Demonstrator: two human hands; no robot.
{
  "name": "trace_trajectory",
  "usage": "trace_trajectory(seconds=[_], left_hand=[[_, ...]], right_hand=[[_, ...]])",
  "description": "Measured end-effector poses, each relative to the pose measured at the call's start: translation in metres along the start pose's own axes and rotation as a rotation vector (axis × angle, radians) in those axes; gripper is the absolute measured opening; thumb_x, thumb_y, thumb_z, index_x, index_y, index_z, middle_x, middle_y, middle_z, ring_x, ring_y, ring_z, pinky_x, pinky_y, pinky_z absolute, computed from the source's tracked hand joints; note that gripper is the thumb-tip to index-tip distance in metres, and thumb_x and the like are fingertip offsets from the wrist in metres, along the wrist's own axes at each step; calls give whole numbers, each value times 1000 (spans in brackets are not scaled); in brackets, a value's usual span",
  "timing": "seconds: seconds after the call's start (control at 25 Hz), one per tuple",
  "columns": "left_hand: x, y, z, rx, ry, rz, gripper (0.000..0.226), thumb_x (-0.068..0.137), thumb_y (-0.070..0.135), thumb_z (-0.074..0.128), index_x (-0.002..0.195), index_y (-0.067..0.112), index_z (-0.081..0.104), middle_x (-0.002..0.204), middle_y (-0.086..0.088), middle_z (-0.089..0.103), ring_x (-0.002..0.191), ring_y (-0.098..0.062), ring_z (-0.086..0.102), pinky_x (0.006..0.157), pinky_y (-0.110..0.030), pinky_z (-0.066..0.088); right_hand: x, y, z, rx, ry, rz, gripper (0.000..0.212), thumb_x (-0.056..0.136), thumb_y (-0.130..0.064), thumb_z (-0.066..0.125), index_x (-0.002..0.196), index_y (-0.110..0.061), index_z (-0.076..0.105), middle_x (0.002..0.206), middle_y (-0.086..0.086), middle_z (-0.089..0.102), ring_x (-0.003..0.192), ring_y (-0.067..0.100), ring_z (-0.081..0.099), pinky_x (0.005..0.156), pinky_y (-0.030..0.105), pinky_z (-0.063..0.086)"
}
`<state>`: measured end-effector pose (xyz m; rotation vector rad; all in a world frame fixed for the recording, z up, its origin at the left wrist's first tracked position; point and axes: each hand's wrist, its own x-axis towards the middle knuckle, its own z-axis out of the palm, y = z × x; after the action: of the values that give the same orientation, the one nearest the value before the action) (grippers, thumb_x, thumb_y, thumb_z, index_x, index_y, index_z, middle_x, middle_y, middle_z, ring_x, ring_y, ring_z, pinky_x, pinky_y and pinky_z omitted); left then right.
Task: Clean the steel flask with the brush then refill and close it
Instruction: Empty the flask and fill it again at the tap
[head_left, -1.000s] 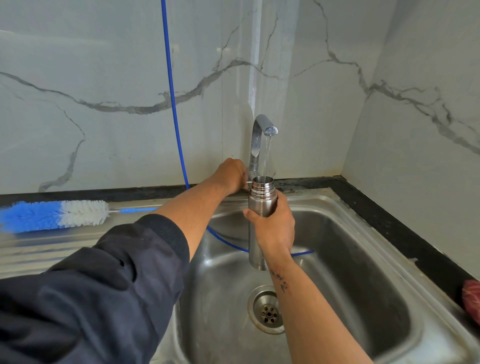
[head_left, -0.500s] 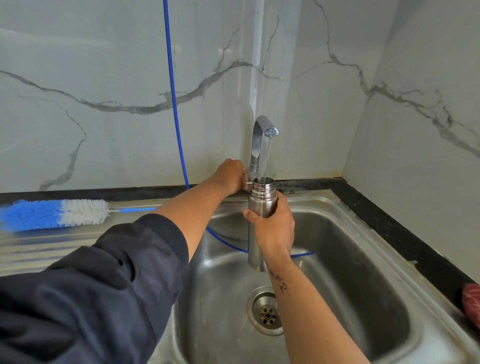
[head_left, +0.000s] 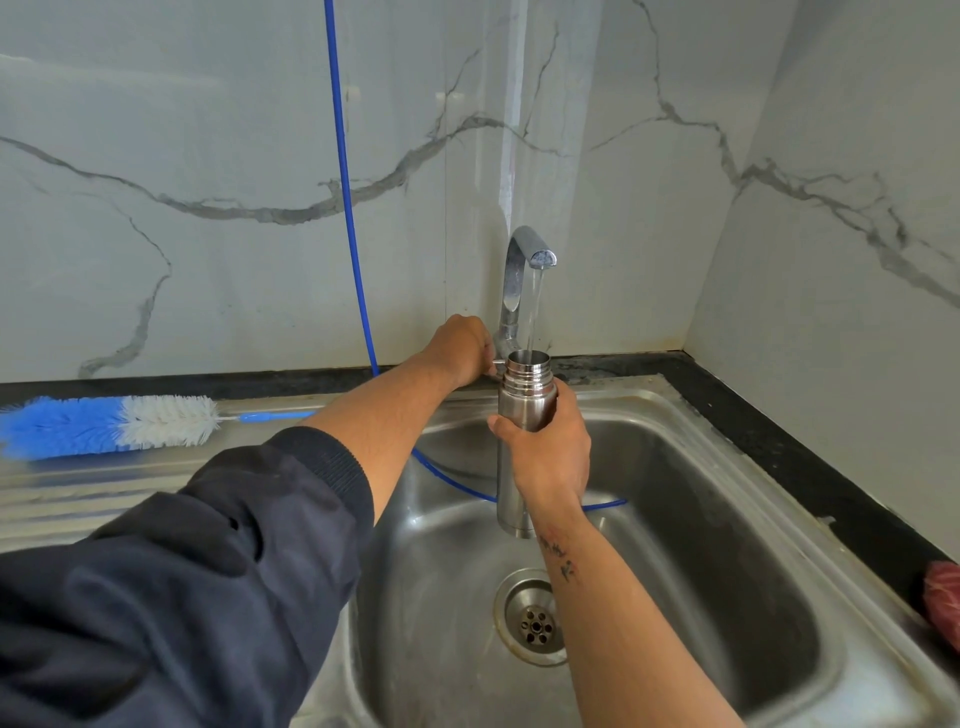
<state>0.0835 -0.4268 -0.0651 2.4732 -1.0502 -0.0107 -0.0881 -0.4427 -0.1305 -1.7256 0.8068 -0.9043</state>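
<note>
Overhead, grey-veined marble wall (head_left: 208, 156) fills the top half of the frame, meeting a black counter edge (head_left: 779, 431). Below it, the steel sink (head_left: 727, 519) takes up the lower right, its drain (head_left: 535, 623) at bottom centre. On the ribbed drainboard at mid left lies the blue-and-white brush (head_left: 109, 426). A blue hose (head_left: 345, 208) drops down the wall into the basin. At centre, the right hand (head_left: 550, 452) grasps the steel flask (head_left: 525, 400) upright, mouth uncapped under the tap (head_left: 524, 270), water running in. Just left of the flask, the left hand (head_left: 462, 348) grips the tap's lever. A red object (head_left: 943, 603) sits at the right edge.
</note>
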Motion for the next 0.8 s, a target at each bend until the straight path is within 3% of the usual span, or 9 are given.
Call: trace_trajectory(seconds=[0.6, 0.8], left_hand=[[1, -8, -12, -86, 94, 162, 8, 93, 10, 72, 86, 9, 77, 86, -3, 73, 79, -11, 65, 88, -29, 52], [9, 7, -16, -132, 124, 188, 8, 92, 13, 74, 90, 7, 79, 91, -3, 76, 87, -12, 69, 88, -25, 48]], right_hand=[[0, -1, 0, -5, -3, 17, 81, 75, -30, 89, 144, -37, 46, 126, -16, 64, 112, 9, 62, 93, 33, 51], [0, -1, 0, -19, -2, 22, 82, 75, -32, 89, 144, -37, 46, 128, -15, 64, 113, 11, 63, 97, 40, 54]])
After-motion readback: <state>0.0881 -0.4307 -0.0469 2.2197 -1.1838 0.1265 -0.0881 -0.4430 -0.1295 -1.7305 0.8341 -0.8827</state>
